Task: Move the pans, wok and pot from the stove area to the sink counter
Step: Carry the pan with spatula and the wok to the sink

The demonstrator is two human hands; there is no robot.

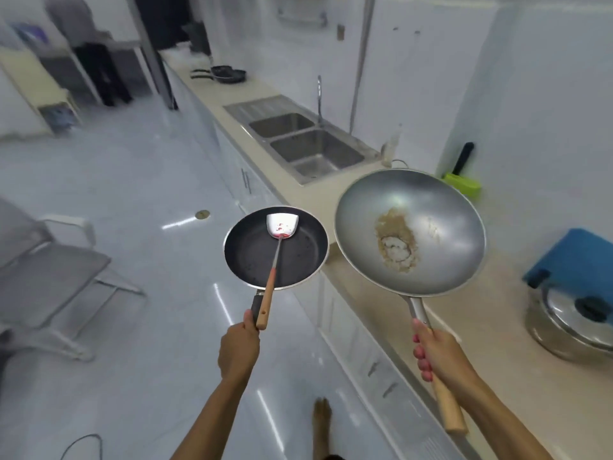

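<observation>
My left hand (239, 348) grips the handle of a black frying pan (252, 252) held over the floor beside the counter. A metal spatula (282, 224) with a wooden handle lies in that pan. My right hand (438, 355) grips the wooden handle of a large steel wok (441, 227) with brown residue inside, held over the beige counter (464, 320). Two more black pans (229, 74) rest on the far counter beyond the double sink (308, 144). A steel pot with a lid (574, 323) stands on the counter at right.
A tap (319, 97) rises behind the sink. A green knife block (462, 184) and a bottle (393, 146) stand by the wall. A blue object (577, 257) sits behind the pot. Grey chairs (49, 277) stand on the glossy floor at left.
</observation>
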